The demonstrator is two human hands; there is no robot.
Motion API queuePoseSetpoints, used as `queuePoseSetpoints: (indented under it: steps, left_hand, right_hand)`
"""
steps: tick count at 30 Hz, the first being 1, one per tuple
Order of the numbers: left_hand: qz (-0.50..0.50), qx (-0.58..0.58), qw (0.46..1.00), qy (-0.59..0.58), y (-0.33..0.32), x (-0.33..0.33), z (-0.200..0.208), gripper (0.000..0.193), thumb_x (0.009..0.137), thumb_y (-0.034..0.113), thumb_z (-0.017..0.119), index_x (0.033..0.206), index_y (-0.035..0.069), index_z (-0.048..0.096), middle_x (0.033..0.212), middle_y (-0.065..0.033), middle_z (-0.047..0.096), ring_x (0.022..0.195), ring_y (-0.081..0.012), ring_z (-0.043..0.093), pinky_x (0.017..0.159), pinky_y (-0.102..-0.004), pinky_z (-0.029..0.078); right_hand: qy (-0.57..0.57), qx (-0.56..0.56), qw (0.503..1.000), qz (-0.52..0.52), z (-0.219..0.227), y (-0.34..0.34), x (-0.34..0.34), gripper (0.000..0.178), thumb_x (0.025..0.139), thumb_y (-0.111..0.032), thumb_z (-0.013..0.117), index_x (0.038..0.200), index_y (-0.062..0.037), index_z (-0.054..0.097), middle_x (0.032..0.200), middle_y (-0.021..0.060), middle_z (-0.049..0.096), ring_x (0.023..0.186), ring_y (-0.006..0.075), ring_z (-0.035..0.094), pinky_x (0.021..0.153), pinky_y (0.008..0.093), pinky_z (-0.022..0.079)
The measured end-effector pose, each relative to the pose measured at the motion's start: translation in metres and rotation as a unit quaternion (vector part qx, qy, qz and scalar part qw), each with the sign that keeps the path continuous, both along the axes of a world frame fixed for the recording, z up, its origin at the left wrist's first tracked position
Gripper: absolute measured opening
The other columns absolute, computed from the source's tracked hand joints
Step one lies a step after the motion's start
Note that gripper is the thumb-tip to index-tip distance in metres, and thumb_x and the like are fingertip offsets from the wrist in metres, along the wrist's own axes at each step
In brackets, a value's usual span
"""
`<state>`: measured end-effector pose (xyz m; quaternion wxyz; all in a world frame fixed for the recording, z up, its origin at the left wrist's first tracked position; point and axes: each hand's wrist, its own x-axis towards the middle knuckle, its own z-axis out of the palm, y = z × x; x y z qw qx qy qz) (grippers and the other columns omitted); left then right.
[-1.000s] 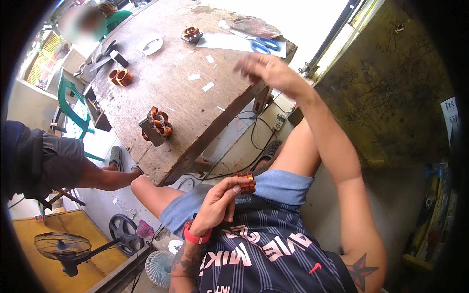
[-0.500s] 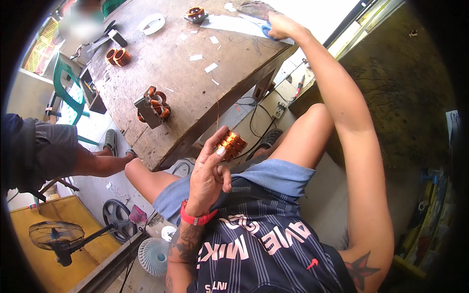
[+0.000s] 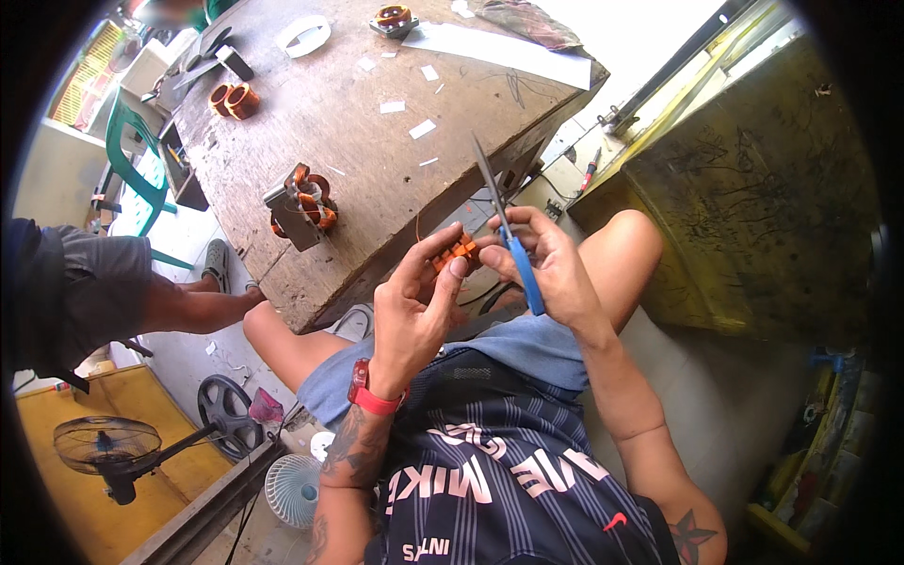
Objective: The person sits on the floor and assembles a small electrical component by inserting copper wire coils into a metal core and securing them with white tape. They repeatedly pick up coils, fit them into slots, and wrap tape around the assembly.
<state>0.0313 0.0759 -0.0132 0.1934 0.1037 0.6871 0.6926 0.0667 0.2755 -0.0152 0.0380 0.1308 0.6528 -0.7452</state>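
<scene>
Over my lap, my left hand (image 3: 411, 306) pinches a small copper wire coil (image 3: 459, 252) between thumb and fingers. A thin loose wire rises from the coil near the table's front edge. My right hand (image 3: 565, 287) is closed around blue-handled scissors (image 3: 524, 268), whose dark blades point up and away past the table edge. The right thumb and fingertips are close to the coil's right side; whether they touch it I cannot tell.
On the wooden table (image 3: 367, 160) stand a motor stator with copper windings (image 3: 303, 209), a pair of coils (image 3: 234, 100) and another wound core (image 3: 394, 21). Paper scraps and a white strip (image 3: 499, 58) lie there too. Fans (image 3: 108, 447) stand lower left; a person's leg (image 3: 179, 311) is beside the table.
My right hand has come back from the table's far right corner to the coil, bringing the scissors off the table. My left hand still holds the coil.
</scene>
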Motion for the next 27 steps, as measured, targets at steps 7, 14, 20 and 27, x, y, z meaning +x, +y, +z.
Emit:
queuePoseSetpoints:
  steps: [7, 14, 20, 27]
  left_hand:
    - [-0.033, -0.046, 0.996, 0.063, -0.005, -0.001, -0.003, 0.04, 0.109, 0.01, 0.064, 0.15, 0.008, 0.063, 0.117, -0.0105, 0.077, 0.071, -0.0097, 0.071, 0.06, -0.0252, 0.058]
    - [0.011, 0.21, 0.944, -0.254, -0.012, -0.002, -0.013, 0.054, 0.112, 0.017, 0.06, 0.163, 0.006, 0.044, 0.137, -0.0139, 0.069, 0.048, -0.003, 0.052, 0.041, -0.0193, 0.042]
    - [0.046, 0.27, 0.915, -0.296, -0.015, 0.004, -0.021, 0.045, 0.111, 0.016, 0.061, 0.153, 0.003, 0.055, 0.127, -0.0135, 0.073, 0.044, -0.0014, 0.047, 0.04, -0.0175, 0.039]
    - [0.066, 0.254, 0.925, -0.276, -0.011, 0.001, -0.026, 0.034, 0.108, 0.019, 0.068, 0.136, 0.002, 0.066, 0.115, -0.0133, 0.077, 0.044, 0.0011, 0.045, 0.04, -0.0157, 0.036]
  right_hand:
    - [0.025, 0.028, 0.998, 0.044, -0.006, 0.0, -0.012, 0.049, 0.094, -0.016, 0.087, 0.132, -0.0028, 0.059, 0.105, 0.0061, 0.077, 0.096, 0.0081, 0.072, 0.081, 0.0217, 0.058]
    - [0.138, 0.174, 0.974, -0.042, -0.009, -0.015, 0.003, 0.05, 0.095, -0.009, 0.084, 0.137, -0.001, 0.059, 0.104, 0.0053, 0.074, 0.09, 0.0086, 0.069, 0.076, 0.0237, 0.057]
    - [0.087, 0.292, 0.951, 0.054, 0.005, 0.008, 0.057, 0.061, 0.082, -0.023, 0.096, 0.131, -0.0012, 0.067, 0.085, 0.0078, 0.074, 0.079, 0.0131, 0.072, 0.076, 0.0294, 0.058]
    - [0.163, 0.34, 0.92, 0.107, -0.012, -0.009, 0.085, 0.063, 0.074, -0.031, 0.101, 0.116, 0.0023, 0.068, 0.087, 0.0159, 0.069, 0.071, 0.0272, 0.066, 0.067, 0.0378, 0.054]
